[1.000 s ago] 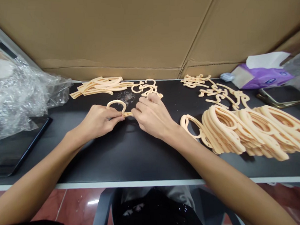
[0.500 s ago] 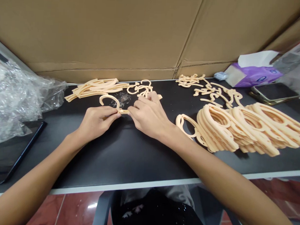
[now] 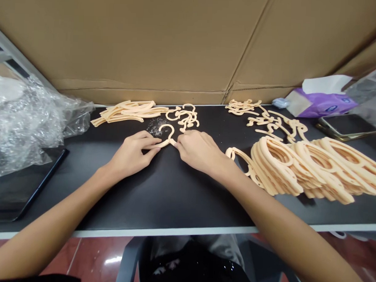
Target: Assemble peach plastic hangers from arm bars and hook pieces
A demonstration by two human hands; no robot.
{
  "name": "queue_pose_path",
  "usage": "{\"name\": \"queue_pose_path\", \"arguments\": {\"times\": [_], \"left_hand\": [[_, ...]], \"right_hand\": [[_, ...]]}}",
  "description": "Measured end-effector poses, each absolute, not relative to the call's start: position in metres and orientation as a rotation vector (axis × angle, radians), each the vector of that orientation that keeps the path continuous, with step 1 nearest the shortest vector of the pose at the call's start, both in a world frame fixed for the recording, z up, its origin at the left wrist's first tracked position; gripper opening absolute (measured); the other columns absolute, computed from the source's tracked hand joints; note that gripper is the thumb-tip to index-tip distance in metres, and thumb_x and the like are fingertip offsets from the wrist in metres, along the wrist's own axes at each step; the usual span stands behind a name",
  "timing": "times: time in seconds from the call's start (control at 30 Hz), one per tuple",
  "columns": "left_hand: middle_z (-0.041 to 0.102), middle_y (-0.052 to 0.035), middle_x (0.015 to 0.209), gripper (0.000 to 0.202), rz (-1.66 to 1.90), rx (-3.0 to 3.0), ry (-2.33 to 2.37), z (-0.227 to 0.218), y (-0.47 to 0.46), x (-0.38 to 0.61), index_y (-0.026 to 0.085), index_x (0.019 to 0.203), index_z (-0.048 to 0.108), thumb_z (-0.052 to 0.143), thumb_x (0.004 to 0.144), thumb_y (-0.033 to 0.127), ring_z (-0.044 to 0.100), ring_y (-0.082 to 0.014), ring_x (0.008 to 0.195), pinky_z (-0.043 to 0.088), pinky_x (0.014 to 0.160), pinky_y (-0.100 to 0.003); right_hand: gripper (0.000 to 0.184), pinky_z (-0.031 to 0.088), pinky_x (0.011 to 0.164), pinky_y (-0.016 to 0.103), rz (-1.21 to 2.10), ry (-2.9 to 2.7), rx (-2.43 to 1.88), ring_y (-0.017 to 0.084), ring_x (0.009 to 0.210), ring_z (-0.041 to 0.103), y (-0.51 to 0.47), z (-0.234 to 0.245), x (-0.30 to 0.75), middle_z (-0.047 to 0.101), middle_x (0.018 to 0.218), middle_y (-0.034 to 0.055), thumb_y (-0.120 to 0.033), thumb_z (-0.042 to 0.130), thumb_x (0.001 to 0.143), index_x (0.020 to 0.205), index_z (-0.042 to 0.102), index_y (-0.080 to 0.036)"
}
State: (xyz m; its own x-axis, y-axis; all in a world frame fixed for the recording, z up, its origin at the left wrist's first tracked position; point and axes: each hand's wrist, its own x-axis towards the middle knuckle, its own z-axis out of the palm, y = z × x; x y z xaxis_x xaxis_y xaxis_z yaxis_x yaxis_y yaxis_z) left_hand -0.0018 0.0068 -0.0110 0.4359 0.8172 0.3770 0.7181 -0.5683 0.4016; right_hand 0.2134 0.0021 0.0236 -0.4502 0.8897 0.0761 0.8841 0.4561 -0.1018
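Note:
A cream plastic clothes hanger point(image 3: 167, 133) is held low over the black table, its hook pointing away from me. My left hand point(image 3: 133, 152) pinches the left arm of it between thumb and fingers. On the other side, my right hand point(image 3: 203, 152) grips the right arm, its fingers curled and mostly covering that part. Just beyond the hands lie several loose hooks point(image 3: 187, 116) and a pile of cream hanger arms point(image 3: 130, 111).
Stacked hanger pieces point(image 3: 276, 164) stand on the right, with loose curved pieces point(image 3: 269, 121) behind them. A purple tissue pack point(image 3: 323, 103) and a phone point(image 3: 349, 124) sit at far right. Plastic wrap point(image 3: 31, 123) and a dark tablet point(image 3: 29, 185) lie left; cardboard point(image 3: 142, 40) stands behind.
The hanger's hook has swung from leaning left to standing up between the two arms. My right hand has lowered and now holds the right arm. The view has shifted slightly.

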Motion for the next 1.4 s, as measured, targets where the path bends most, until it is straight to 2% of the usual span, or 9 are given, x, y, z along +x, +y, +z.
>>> {"name": "queue_pose_path", "arguments": {"times": [0.17,0.27,0.33,0.4,0.43,0.57,0.7,0.9,1.4], "left_hand": [[0.072,-0.0081,0.102,0.029,0.861,2.7,1.288,-0.009,0.001,0.002,0.018,0.118,0.073,0.056,0.096,0.025,0.069,-0.0184,0.088,0.058,0.083,-0.032],[0.073,-0.0095,0.104,0.027,0.864,2.845,1.253,-0.007,-0.01,0.012,0.018,0.115,0.074,0.055,0.096,0.021,0.067,-0.022,0.097,0.055,0.088,-0.037],[0.074,-0.0094,0.1,0.024,0.809,2.861,1.194,-0.006,-0.021,0.021,0.016,0.108,0.075,0.054,0.098,0.024,0.067,-0.0221,0.091,0.056,0.085,-0.039],[0.073,-0.0112,0.109,0.029,0.687,2.815,1.043,-0.006,-0.033,0.031,0.014,0.114,0.072,0.051,0.101,0.029,0.067,-0.0226,0.098,0.056,0.09,-0.039],[0.07,-0.0129,0.12,0.034,0.593,2.808,0.963,-0.006,-0.038,0.035,0.014,0.124,0.069,0.05,0.102,0.033,0.065,-0.0247,0.11,0.054,0.098,-0.041],[0.054,-0.0169,0.148,0.052,0.341,2.792,0.95,-0.008,-0.048,0.04,0.012,0.144,0.053,0.046,0.102,0.043,0.05,-0.0315,0.137,0.043,0.115,-0.049],[0.04,-0.0205,0.159,0.065,0.242,2.779,1.048,-0.011,-0.047,0.036,0.007,0.152,0.041,0.04,0.103,0.05,0.035,-0.0347,0.149,0.032,0.122,-0.054],[0.041,-0.0177,0.159,0.06,0.243,2.804,1.022,-0.014,-0.046,0.035,0.011,0.151,0.041,0.039,0.104,0.048,0.034,-0.033,0.15,0.03,0.123,-0.054],[0.045,-0.0189,0.155,0.058,0.288,2.808,0.989,-0.013,-0.044,0.034,0.012,0.15,0.044,0.043,0.103,0.047,0.038,-0.0336,0.147,0.033,0.12,-0.055]], "right_hand": [[0.03,0.04,0.068,0.033,-0.133,-2.516,-1.62,0.026,0.091,0.069,0.001,0.022,0.213,0.075,0.097,0.0178,-0.02,0.046,0.1,0.099,0.075,-0.011],[0.028,0.041,0.07,0.034,-0.195,-2.488,-1.579,0.028,0.097,0.068,0.0,0.024,0.214,0.075,0.1,0.0173,-0.021,0.048,0.099,0.097,0.074,-0.012],[0.028,0.041,0.072,0.035,-0.193,-2.468,-1.576,0.028,0.096,0.068,0.001,0.029,0.216,0.075,0.099,0.0157,-0.02,0.047,0.099,0.095,0.074,-0.013],[0.029,0.041,0.072,0.035,-0.186,-2.439,-1.604,0.027,0.092,0.069,0.0,0.035,0.218,0.076,0.099,0.0146,-0.02,0.046,0.099,0.095,0.074,-0.013],[0.029,0.041,0.072,0.035,-0.185,-2.427,-1.624,0.027,0.09,0.069,-0.001,0.038,0.22,0.076,0.099,0.0142,-0.019,0.045,0.099,0.095,0.073,-0.014],[0.03,0.046,0.071,0.035,-0.171,-2.491,-1.647,0.027,0.089,0.07,-0.022,0.038,0.229,0.075,0.094,0.0123,-0.011,0.043,0.096,0.09,0.072,-0.014],[0.032,0.055,0.086,0.04,-0.162,-2.536,-1.467,0.028,0.1,0.07,-0.063,0.014,0.239,0.074,0.108,0.0156,-0.009,0.043,0.095,0.105,0.073,-0.009],[0.04,0.054,0.105,0.049,-0.301,-2.403,-1.274,0.036,0.127,0.061,-0.104,-0.024,0.243,0.065,0.132,0.026,-0.018,0.042,0.1,0.122,0.069,0.002],[0.038,0.055,0.105,0.048,-0.305,-2.364,-1.28,0.035,0.126,0.063,-0.106,-0.026,0.24,0.066,0.131,0.0252,-0.017,0.044,0.1,0.12,0.071,0.002]]}}
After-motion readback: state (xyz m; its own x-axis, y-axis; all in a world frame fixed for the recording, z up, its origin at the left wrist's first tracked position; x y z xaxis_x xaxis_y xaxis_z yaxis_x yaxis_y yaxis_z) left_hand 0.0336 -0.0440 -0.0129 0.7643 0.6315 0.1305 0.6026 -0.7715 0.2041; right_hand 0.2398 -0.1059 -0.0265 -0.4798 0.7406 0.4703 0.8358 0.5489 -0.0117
